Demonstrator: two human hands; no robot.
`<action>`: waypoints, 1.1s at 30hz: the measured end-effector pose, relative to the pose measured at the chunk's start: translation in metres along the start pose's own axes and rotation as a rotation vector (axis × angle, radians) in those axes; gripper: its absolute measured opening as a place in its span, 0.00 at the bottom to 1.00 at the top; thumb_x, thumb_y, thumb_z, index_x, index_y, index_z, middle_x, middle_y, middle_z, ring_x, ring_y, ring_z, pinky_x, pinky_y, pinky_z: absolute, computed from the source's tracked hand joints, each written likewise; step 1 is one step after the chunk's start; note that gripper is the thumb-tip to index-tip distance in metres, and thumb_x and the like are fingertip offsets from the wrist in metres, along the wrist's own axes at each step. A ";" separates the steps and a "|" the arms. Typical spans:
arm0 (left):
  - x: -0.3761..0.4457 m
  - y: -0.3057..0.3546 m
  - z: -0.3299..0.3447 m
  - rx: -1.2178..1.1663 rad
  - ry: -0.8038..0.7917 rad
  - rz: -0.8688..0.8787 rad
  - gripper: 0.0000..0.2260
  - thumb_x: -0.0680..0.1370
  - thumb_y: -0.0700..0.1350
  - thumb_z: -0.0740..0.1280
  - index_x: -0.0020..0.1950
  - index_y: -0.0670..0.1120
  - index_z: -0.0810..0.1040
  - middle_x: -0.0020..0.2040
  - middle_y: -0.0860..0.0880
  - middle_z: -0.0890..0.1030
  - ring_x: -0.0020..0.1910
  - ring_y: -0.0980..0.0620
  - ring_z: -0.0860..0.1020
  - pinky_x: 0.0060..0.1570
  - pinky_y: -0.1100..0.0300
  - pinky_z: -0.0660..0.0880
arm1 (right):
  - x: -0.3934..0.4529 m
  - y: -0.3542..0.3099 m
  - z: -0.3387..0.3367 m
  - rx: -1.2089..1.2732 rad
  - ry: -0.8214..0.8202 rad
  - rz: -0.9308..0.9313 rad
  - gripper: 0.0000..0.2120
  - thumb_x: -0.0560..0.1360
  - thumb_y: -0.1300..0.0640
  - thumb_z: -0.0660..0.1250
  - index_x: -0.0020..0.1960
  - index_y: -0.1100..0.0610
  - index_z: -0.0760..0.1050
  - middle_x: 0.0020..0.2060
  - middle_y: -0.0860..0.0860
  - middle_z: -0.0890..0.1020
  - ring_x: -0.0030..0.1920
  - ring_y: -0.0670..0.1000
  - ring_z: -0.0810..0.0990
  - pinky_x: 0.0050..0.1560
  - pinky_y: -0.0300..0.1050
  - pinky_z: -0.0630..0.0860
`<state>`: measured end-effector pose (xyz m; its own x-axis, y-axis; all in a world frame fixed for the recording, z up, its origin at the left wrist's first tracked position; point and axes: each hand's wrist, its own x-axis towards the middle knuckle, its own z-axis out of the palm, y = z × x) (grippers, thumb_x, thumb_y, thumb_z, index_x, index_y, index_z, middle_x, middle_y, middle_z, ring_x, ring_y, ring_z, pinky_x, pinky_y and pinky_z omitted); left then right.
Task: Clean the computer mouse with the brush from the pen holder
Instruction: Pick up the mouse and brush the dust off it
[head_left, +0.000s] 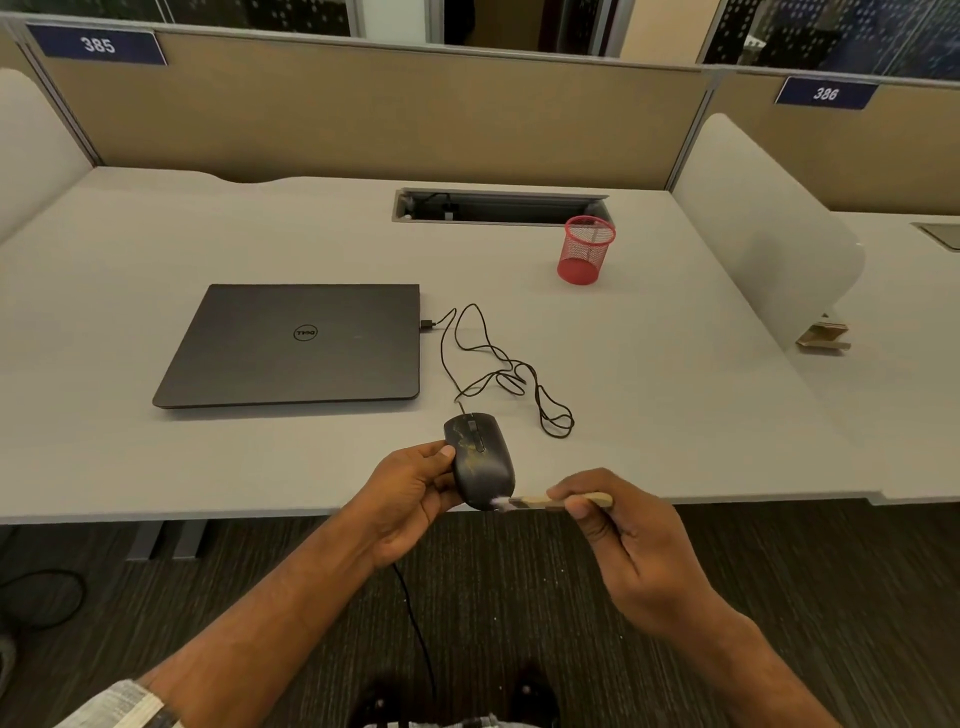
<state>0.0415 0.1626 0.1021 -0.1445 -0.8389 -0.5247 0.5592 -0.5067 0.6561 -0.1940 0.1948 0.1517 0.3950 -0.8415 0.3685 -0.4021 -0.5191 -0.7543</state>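
A black wired computer mouse (480, 460) with yellowish dust smears on its top is lifted over the desk's front edge, gripped from the left side by my left hand (410, 499). My right hand (623, 540) pinches the pale wooden handle of a small brush (550, 501). The brush's white bristles touch the near end of the mouse. The mouse cable (498, 364) loops across the desk to the laptop's side. The red mesh pen holder (586, 249) stands at the back right, with nothing visible in it.
A shut dark laptop (296, 343) lies left of centre on the grey desk (675, 415). A cable hatch (498, 207) opens at the back. A white divider panel (763, 228) bounds the right side. A black cord (415, 623) hangs below the desk edge.
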 end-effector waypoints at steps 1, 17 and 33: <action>0.000 0.000 -0.001 0.001 -0.004 0.001 0.12 0.84 0.38 0.58 0.63 0.35 0.76 0.57 0.35 0.84 0.57 0.40 0.84 0.52 0.51 0.84 | 0.002 0.001 -0.002 0.015 0.033 0.003 0.12 0.82 0.45 0.56 0.55 0.48 0.76 0.43 0.38 0.80 0.41 0.43 0.79 0.41 0.32 0.72; 0.002 -0.005 -0.009 0.025 -0.051 0.000 0.13 0.83 0.37 0.59 0.65 0.36 0.76 0.58 0.37 0.84 0.58 0.41 0.83 0.49 0.53 0.83 | 0.005 0.006 -0.011 0.004 -0.034 0.060 0.11 0.80 0.48 0.57 0.52 0.49 0.77 0.43 0.41 0.81 0.40 0.45 0.80 0.38 0.34 0.74; 0.001 -0.005 0.002 0.035 0.007 0.004 0.12 0.83 0.36 0.58 0.62 0.37 0.77 0.57 0.37 0.85 0.55 0.42 0.84 0.47 0.53 0.84 | 0.010 -0.003 -0.004 -0.055 -0.042 -0.014 0.12 0.82 0.44 0.55 0.54 0.46 0.75 0.42 0.41 0.80 0.40 0.47 0.79 0.38 0.40 0.75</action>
<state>0.0367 0.1638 0.0988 -0.1366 -0.8397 -0.5256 0.5309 -0.5100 0.6768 -0.1920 0.1873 0.1600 0.4350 -0.8277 0.3544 -0.4410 -0.5390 -0.7176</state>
